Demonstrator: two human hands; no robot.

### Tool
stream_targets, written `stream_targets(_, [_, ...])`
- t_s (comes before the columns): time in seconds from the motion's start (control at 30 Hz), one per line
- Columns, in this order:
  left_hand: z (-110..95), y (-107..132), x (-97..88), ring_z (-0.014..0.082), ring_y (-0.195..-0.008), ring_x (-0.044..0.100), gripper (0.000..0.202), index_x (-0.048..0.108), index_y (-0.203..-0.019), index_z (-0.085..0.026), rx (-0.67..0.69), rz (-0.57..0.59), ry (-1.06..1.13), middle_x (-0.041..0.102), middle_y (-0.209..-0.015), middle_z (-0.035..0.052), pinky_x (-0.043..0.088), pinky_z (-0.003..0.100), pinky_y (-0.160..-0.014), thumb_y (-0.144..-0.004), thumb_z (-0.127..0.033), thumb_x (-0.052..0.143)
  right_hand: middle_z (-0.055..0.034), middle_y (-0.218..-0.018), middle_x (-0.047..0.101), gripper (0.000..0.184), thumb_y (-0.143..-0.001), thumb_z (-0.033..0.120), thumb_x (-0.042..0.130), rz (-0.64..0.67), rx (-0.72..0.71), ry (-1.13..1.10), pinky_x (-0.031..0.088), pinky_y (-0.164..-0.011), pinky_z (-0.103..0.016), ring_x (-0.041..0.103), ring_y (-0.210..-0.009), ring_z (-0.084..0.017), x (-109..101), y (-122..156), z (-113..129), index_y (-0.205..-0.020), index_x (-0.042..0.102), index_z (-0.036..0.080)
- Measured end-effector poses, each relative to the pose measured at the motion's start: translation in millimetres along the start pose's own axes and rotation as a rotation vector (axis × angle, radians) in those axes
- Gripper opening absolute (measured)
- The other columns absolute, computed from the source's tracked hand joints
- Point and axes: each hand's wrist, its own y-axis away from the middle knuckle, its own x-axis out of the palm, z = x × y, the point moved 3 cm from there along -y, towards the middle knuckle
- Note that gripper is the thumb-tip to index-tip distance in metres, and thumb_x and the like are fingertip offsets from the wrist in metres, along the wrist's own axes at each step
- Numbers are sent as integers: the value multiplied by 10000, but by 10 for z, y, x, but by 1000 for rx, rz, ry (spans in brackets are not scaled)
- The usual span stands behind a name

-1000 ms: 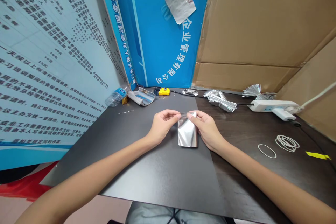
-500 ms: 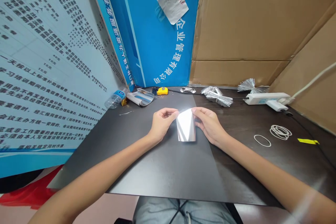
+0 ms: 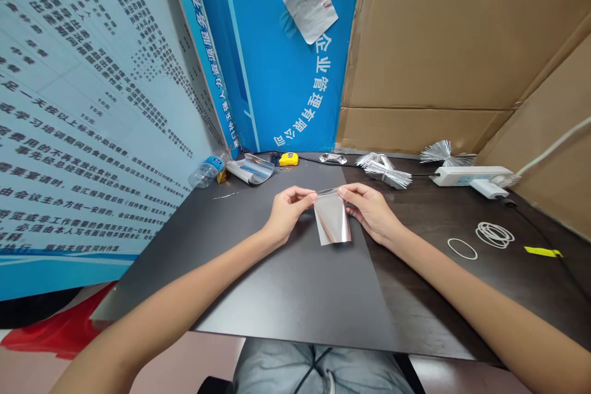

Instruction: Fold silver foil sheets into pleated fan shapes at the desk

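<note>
A small shiny silver film bag (image 3: 333, 220) hangs between my two hands above the dark table mat (image 3: 277, 295). My left hand (image 3: 290, 214) pinches its upper left corner between thumb and fingers. At the upper right corner, my right hand (image 3: 369, 210) pinches it the same way. The top edge looks like a clear strip running from one hand to the other. Whether the bag's mouth is parted, I cannot tell.
Along the back lie a plastic bottle (image 3: 207, 171), rolled silver film (image 3: 252, 168), a yellow tape measure (image 3: 289, 159) and bundles of silver twist ties (image 3: 385, 170). To the right are a white power strip (image 3: 475, 176), white rings (image 3: 495, 234) and a yellow strip (image 3: 543, 252).
The bag has tilted: its glare has faded and its lower edge has swung slightly right and up. Both hands keep hold of its top corners. The whole view has shifted a little.
</note>
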Motion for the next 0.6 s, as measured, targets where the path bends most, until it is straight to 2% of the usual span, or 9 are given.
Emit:
stream_targets(0.17, [13, -6, -20, 155, -817, 656, 353, 782, -889, -146, 10, -23, 1, 758, -884, 66, 522, 306, -829, -713, -411, 934, -29, -843, 677, 427, -686, 511, 937, 36, 67, 43, 486, -623, -205, 584, -774, -122, -22, 23, 38, -928, 789, 192])
stream_targets(0.27, [23, -7, -36, 140, -810, 637, 334, 781, -901, -145, 21, -34, -8, 755, -891, 61, 503, 287, -814, -736, -400, 921, -40, -855, 690, 408, -705, 512, 923, 57, 94, 74, 480, -599, -189, 596, -772, -117, -26, 47, 59, -903, 788, 183])
stream_targets(0.47, [38, -12, -43, 122, -784, 615, 338, 774, -901, -140, 10, -47, 9, 739, -863, 48, 486, 267, -785, -733, -392, 922, -38, -841, 696, 462, -646, 521, 955, 76, 109, 129, 514, -657, -201, 606, -775, -114, -47, 22, 73, -884, 785, 163])
stream_targets(0.6, [50, -21, -37, 136, -810, 642, 339, 763, -900, -135, -26, -35, 30, 735, -873, 56, 491, 267, -784, -736, -391, 914, -9, -776, 672, 464, -594, 504, 985, 99, 95, 117, 502, -658, -201, 578, -706, -85, -46, -25, 83, -805, 761, 157])
